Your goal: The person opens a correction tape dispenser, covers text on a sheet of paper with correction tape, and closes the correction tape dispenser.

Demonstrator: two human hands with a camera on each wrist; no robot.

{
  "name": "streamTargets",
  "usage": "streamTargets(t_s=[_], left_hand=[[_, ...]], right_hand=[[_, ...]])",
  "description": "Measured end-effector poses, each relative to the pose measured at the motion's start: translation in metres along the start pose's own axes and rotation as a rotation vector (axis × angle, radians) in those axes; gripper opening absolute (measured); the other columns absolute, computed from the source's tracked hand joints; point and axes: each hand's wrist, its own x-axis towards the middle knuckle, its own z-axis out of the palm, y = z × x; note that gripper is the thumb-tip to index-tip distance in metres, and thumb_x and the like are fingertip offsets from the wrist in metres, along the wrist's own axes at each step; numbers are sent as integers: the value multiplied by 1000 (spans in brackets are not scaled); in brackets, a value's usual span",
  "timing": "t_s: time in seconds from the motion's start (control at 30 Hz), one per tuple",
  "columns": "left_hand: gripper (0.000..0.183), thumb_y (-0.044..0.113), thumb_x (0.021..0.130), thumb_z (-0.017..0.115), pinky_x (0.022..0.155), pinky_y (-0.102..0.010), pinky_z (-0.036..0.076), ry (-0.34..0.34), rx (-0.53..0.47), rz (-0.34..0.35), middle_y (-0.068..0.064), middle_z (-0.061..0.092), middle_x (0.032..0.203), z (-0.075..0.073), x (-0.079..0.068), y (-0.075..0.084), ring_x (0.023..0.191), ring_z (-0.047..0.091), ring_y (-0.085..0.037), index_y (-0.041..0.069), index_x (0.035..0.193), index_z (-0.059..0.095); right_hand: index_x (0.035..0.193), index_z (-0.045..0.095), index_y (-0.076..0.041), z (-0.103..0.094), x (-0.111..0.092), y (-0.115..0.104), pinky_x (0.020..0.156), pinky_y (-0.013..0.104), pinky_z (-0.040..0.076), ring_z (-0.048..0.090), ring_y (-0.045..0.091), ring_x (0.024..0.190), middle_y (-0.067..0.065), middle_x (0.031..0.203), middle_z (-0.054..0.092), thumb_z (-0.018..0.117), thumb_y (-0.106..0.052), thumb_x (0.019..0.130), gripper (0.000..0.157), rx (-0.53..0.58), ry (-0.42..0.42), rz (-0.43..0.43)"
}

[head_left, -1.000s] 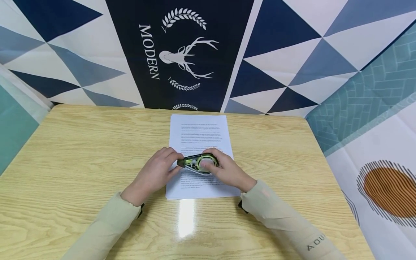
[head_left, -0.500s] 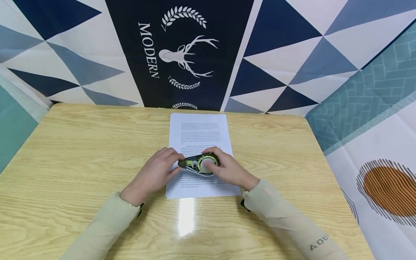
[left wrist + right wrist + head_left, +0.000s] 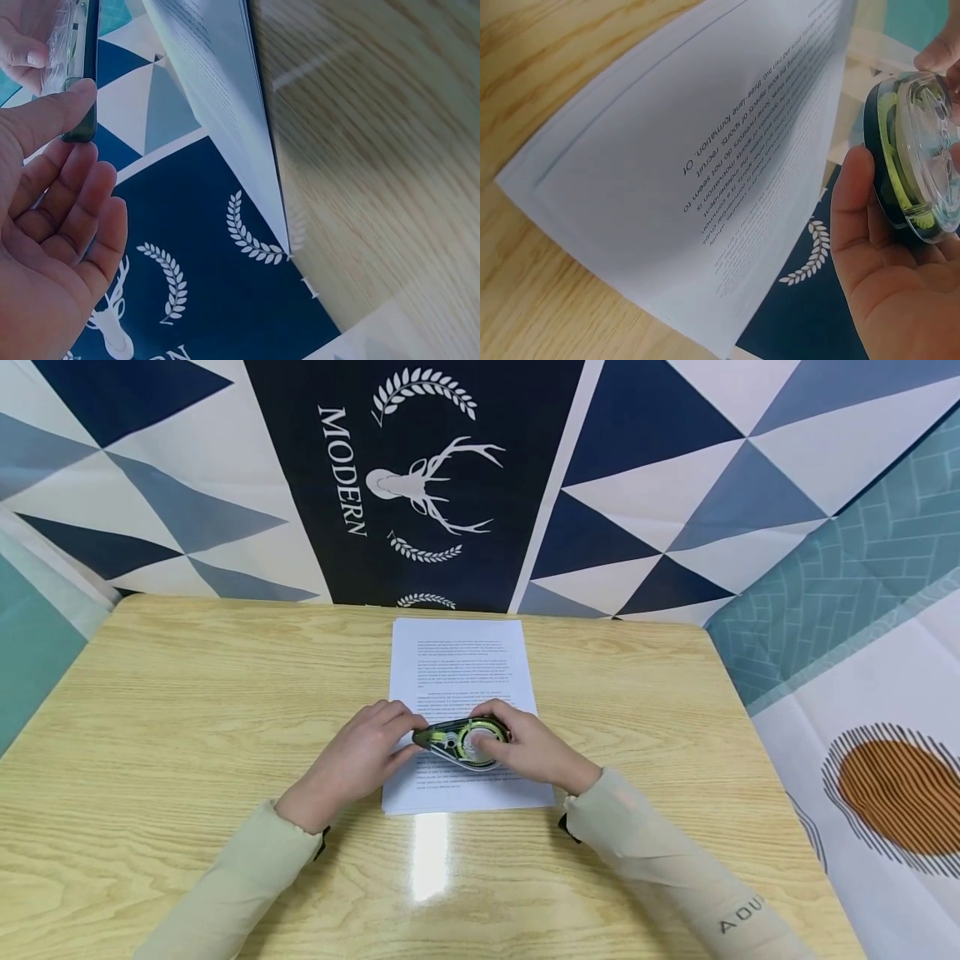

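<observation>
A correction tape dispenser (image 3: 452, 742) with a clear shell and green-yellow inner parts is held above the printed paper (image 3: 461, 631). Its dark narrow end (image 3: 81, 129) is pinched between the thumb and fingers of my left hand (image 3: 356, 756). The wide round end is gripped by my right hand (image 3: 546, 755), thumb lying over the round wheel. Seen from the right wrist, the dispenser (image 3: 922, 161) stands edge-on, with fingers behind it. Neither hand appears to press on the paper, though the head view leaves the exact height unclear.
The paper is a small stack of sheets lying on the wooden table (image 3: 225, 693). A patterned cloth (image 3: 420, 527) with a deer print hangs behind the table's far edge. More patterned cloth (image 3: 885, 760) is at the right side.
Both hands keep their hold on the dispenser. It has shifted very slightly to the right and tilted a little, and the right wrist has moved slightly right. The paper lies as before.
</observation>
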Motion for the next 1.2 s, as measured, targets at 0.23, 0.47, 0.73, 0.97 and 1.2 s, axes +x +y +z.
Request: streamTargets(t_s=[0.23,0.47,0.73,0.97,1.2], left_hand=[[25,20,81,73,85,-37,47,-18,-2,-12,-1,62,96,0,1,1,90,56,-17,10,103,66],[25,20,81,73,85,-37,48,-20,4,-21,-1,63,98,-1,-1,1,91,57,-18,11,102,67],[25,20,82,72,86,-39,47,-47,6,-50,0,62,100,-4,-1,0,95,57,-18,11,105,67],[26,22,81,73,83,-37,47,-15,6,-41,1,62,99,-4,-1,0,94,57,-17,13,104,67],[26,22,81,73,84,-39,47,4,-10,-78,2,63,98,-5,0,2,95,58,-17,15,105,67]], right_hand=[[120,54,-15,-2,-1,0,78,29,48,56,17,95,6,118,57,53,-21,92,29,-12,-4,14],[119,57,-14,-2,-2,-1,75,28,47,55,16,90,4,110,60,55,-18,90,29,-30,-16,17],[118,58,-11,-2,-1,-1,75,28,46,53,15,88,5,105,61,57,-18,90,29,-68,-25,-11],[117,59,-11,-3,-2,3,73,27,46,53,15,85,5,100,62,58,-18,89,29,-59,-11,-24],[119,58,-13,-5,-3,2,73,27,46,54,15,85,4,101,62,58,-20,90,29,-28,6,-13]])
